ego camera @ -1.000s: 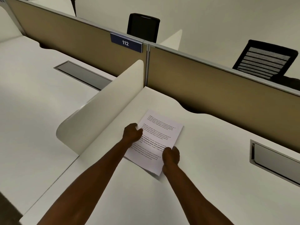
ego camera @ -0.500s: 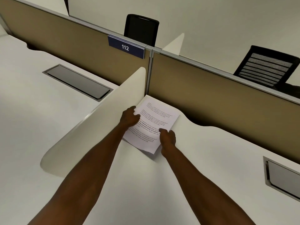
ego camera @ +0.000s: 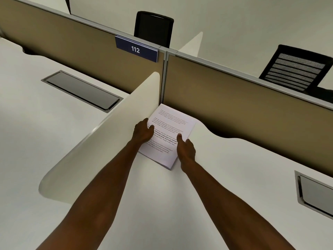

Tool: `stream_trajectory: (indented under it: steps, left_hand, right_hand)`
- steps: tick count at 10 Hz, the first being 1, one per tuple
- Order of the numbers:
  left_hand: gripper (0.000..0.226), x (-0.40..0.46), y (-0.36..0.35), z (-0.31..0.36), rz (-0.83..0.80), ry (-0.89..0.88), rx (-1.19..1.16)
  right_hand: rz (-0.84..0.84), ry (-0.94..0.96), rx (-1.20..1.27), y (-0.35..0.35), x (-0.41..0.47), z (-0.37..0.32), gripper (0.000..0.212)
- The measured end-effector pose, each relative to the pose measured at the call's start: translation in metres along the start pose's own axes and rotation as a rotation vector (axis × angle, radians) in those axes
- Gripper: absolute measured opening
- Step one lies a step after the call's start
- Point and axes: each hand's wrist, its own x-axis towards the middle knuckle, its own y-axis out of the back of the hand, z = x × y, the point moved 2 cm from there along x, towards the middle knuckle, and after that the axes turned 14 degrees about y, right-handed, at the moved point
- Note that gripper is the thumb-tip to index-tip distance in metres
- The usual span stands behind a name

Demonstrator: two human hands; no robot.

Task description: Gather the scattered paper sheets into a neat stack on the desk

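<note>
Seemingly both hands (ego camera: 164, 139) on paper stack (ego camera: 171, 130).

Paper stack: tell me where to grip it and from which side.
Grip the paper stack by its two long edges, near end, coming from the open desk side. It lies flat with its far corner tucked against the divider and the partition.

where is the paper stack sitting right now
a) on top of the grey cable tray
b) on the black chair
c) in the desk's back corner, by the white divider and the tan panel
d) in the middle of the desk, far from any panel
c: the paper stack lies on the desk in the corner between the white divider and the tan panel, with the left hand and right hand on its sides.
</note>
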Motion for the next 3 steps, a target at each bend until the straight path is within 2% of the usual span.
stream_trajectory:
  steps: [2, 3]
  left_hand:
    - [0.055, -0.002, 0.002, 0.002, -0.010, 0.003, -0.005]
    - [0.056, -0.004, -0.001, 0.003, 0.011, -0.009, -0.013]
  right_hand:
    - [-0.080, 0.064, 0.030, 0.009, -0.008, 0.003, 0.061]
    - [-0.050, 0.078, 0.038, 0.020, -0.013, 0.000, 0.056]
